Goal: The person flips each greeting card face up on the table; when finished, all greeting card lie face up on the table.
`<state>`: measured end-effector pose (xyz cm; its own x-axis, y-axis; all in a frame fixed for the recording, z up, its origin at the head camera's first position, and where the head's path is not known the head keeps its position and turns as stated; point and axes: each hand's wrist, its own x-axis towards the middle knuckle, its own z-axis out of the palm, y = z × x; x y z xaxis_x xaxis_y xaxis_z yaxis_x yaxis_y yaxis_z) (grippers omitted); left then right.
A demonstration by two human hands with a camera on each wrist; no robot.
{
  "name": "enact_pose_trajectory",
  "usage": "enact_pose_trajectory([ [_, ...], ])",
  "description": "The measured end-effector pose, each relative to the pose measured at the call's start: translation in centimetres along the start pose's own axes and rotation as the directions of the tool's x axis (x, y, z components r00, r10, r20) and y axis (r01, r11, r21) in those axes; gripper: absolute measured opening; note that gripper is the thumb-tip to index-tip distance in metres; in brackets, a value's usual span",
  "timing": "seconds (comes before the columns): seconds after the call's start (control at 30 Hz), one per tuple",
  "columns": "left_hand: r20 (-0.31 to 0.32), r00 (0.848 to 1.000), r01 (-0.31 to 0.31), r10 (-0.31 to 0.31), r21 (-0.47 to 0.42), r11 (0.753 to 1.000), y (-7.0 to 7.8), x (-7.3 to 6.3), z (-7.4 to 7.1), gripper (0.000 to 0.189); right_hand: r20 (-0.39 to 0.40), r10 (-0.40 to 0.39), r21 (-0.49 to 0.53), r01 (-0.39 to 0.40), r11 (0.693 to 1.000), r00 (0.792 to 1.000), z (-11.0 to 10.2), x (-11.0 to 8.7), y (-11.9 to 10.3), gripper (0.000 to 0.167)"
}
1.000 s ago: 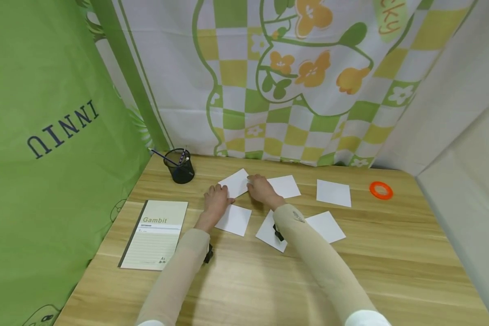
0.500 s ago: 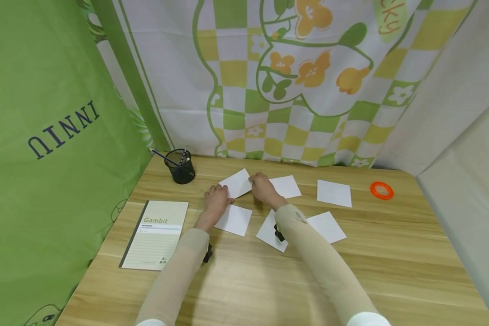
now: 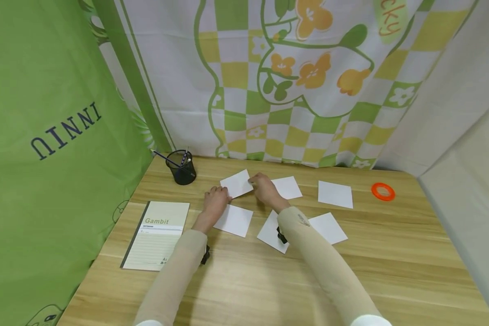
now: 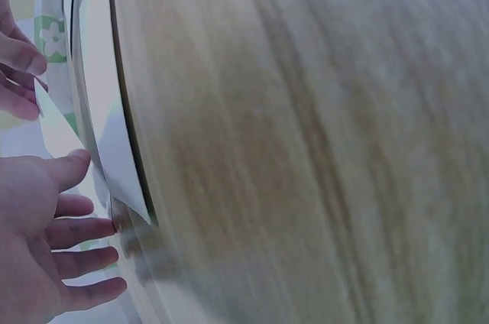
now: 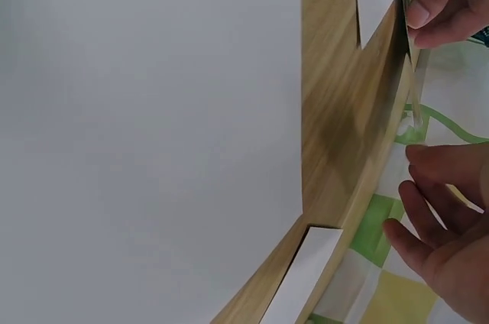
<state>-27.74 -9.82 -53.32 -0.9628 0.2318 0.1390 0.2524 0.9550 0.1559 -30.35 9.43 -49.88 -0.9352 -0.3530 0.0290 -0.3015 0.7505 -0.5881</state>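
Observation:
A small white card (image 3: 236,183) is held between both hands near the back of the wooden table. At its left end, my left hand (image 3: 216,200) pinches it by the edge; the left wrist view shows the thumb against the card (image 4: 57,121) and the other fingers spread apart. My right hand (image 3: 265,189) pinches the card's right corner between thumb and fingertips. In the right wrist view the card is nearly edge-on, with the right hand (image 5: 451,225) below and the left hand (image 5: 451,3) above.
More white cards lie around the hands: one in front (image 3: 235,221), another behind the right wrist (image 3: 288,187), and several to the right. A notebook (image 3: 156,235) and black mesh pen cup (image 3: 182,170) stand left. An orange ring (image 3: 383,191) lies far right.
The right hand and the card's right corner have shifted slightly to the right. The left hand stays at the card's left end. The other cards have kept their places.

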Motion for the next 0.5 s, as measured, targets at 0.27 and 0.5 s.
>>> enact_pose_trajectory([
  [0.27,0.005,1.0,-0.011,0.011,-0.007,1.0,-0.23,-0.08,-0.04,0.034,-0.054,-0.058,-0.035,0.056,0.998,0.997,0.11,-0.04,-0.06,0.034],
  [0.5,-0.098,0.993,-0.057,0.059,0.03,0.998,-0.32,-0.28,-0.01,0.008,-0.091,-0.137,-0.071,0.13,0.989,0.986,0.29,-0.34,-0.22,0.028],
])
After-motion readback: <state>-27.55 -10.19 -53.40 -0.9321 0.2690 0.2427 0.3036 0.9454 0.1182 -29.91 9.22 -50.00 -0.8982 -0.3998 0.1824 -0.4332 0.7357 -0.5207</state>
